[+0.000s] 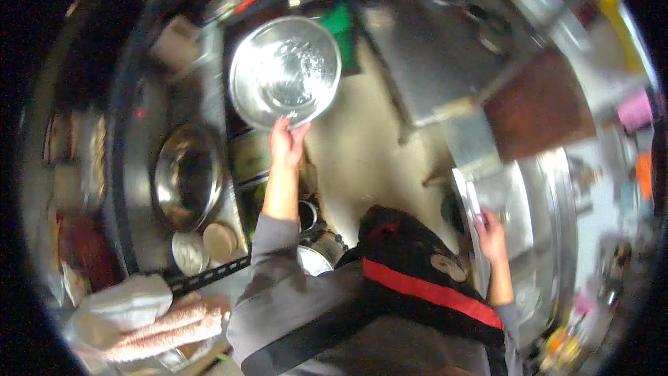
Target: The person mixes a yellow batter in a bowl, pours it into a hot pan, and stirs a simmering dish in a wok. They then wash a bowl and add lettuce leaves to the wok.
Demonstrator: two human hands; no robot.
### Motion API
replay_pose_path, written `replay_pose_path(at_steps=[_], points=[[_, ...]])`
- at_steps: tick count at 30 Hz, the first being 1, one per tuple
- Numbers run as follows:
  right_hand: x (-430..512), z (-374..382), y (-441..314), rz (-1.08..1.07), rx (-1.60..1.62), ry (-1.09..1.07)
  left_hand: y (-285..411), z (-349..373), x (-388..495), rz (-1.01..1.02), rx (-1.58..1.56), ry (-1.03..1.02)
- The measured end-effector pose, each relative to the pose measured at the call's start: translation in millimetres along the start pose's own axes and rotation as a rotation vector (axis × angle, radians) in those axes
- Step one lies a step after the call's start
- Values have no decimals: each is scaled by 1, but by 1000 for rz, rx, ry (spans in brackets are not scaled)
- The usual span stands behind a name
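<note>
A large round metal bowl [286, 70] is held up at the upper left of centre in the head view. My left hand [288, 141] grips its near rim, the thumb and fingers closed on the edge. Water or wet marks seem to glint on its inner surface. My right hand [489, 235] is at the metal sink [509, 203] on the right, near its left edge. Something small and pinkish shows at its fingertips, but blur hides what it is and whether it is held.
On the left counter lie another large metal bowl [189, 177] and round containers [219, 242]. Folded towels [167, 326] lie at the lower left. A dark metal table [428, 57] stands ahead, with a brown board [537, 107] to its right. Pale floor [360, 130] shows between the counters.
</note>
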State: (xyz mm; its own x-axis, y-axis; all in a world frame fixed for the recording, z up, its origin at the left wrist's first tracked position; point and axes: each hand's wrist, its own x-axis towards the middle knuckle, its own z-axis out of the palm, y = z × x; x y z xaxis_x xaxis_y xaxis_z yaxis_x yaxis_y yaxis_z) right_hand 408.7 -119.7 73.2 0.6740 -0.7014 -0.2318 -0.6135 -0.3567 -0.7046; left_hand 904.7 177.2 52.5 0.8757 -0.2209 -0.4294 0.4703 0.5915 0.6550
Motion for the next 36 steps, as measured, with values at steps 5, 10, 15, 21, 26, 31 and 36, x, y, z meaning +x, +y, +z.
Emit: replay_pose_path(at_steps=[5, 10, 15, 21, 26, 31, 36], points=[[-40, -9, 10, 20, 395, -43, -117, -6, -115, -348, 236, -188], [-125, -42, 60, 320, 844, -49, -228, 6, -240, -703, 501, -485], [-238, -85, 137, 582, 1211, 209, -350, 50, -347, -1087, 766, -844], [-362, -94, 228, 754, 1397, 734, -506, 79, -476, -1396, 1009, -1141], [-420, -100, 292, 872, 1517, 1049, -602, 89, -562, -1600, 1184, -1238], [-447, -116, 356, 932, 1537, 1293, -647, 110, -594, -1567, 1083, -1641], [-452, -143, 404, 1004, 1295, 1437, -647, 100, -510, -1378, 1373, -1784]])
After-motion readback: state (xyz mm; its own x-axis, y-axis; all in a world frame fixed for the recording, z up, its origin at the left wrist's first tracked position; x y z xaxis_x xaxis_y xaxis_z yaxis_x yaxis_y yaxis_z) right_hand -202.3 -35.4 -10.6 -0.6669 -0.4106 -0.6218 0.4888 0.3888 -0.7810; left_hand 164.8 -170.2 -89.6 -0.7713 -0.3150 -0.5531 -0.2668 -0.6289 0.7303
